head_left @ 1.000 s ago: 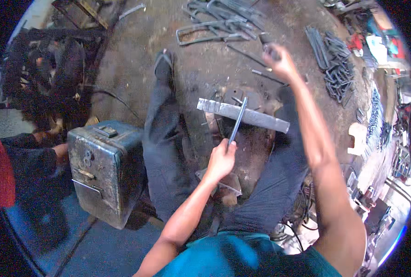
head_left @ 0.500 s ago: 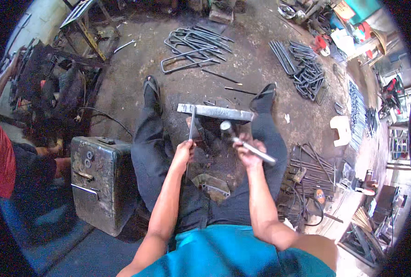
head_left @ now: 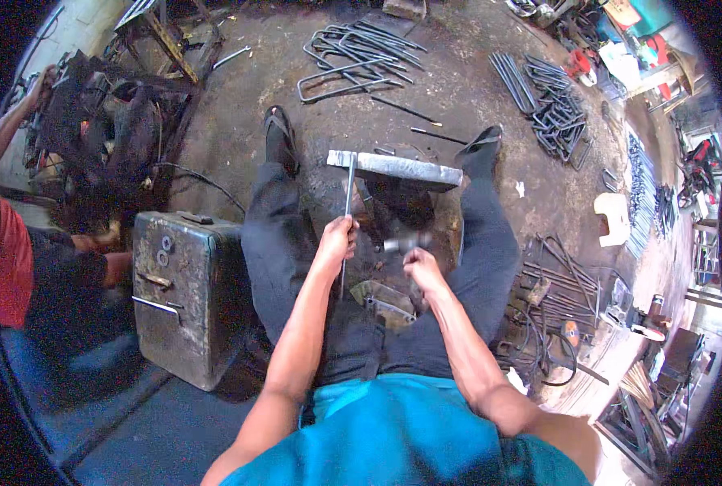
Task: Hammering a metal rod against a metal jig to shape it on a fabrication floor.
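My left hand (head_left: 337, 241) is closed round a thin straight metal rod (head_left: 350, 185). The rod's far end crosses the left part of a thick grey metal bar (head_left: 410, 168) set up between my feet like an anvil. My right hand (head_left: 424, 270) grips a hammer, low in front of me and to the right of the rod. The hammer's head (head_left: 405, 242) is smeared by motion and sits nearer to me than the bar. Most of its handle is hidden or blurred.
Bent rods (head_left: 361, 57) lie in a heap ahead, with more bent pieces (head_left: 557, 105) at the far right. A worn metal box (head_left: 187, 300) stands left of my leg. Farther left, a person in a red shirt (head_left: 6, 259) sits. Loose rods and cables (head_left: 551, 296) lie right.
My right hand and the hammer have come down and toward me, and the hammer has swung round. My left hand still holds the rod across the bar. The whole view has shifted slightly.
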Motion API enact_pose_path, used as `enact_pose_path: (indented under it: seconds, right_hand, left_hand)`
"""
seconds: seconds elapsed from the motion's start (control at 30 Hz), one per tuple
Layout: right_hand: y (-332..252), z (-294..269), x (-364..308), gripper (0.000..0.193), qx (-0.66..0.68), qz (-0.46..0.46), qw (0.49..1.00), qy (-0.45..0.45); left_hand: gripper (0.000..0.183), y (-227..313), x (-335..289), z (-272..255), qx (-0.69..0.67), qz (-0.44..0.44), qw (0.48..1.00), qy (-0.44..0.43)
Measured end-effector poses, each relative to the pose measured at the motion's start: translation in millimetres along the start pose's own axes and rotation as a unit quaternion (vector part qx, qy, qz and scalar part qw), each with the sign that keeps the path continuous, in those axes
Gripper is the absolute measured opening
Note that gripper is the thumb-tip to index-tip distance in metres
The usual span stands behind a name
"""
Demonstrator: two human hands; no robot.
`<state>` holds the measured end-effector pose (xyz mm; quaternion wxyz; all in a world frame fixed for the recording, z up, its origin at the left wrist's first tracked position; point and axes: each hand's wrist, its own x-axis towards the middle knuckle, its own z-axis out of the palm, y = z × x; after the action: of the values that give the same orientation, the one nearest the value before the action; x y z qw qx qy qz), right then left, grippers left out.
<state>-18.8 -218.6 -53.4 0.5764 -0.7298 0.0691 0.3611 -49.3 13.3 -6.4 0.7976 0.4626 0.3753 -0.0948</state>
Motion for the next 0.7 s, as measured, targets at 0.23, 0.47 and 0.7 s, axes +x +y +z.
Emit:
enact_pose_path:
  seconds: [0.23, 0.47, 0.7]
  right_hand:
    - [-119.4, -6.8, -86.7, 0.065, 0.035, -0.335, 0.917, 0.215]
    - [-89.1, -24.6, 23.0, 0.041, -0.057, -0.082, 0.987, 0.127]
    - [-100.6, -23.5, 13.4, 0.051, 0.273, 0.037, 0.960, -0.044]
  left_hand:
    - [0.029, -5.2, 2.5, 10.3, 0.124, 0.011, 0.992, -0.025]
    - [0.033, -18.0, 17.2, 30.2, 0.190, 0.052, 0.980, -0.020]
    - [0.034, -22.4, 16.8, 36.8, 0.173, 0.029, 0.984, -0.044]
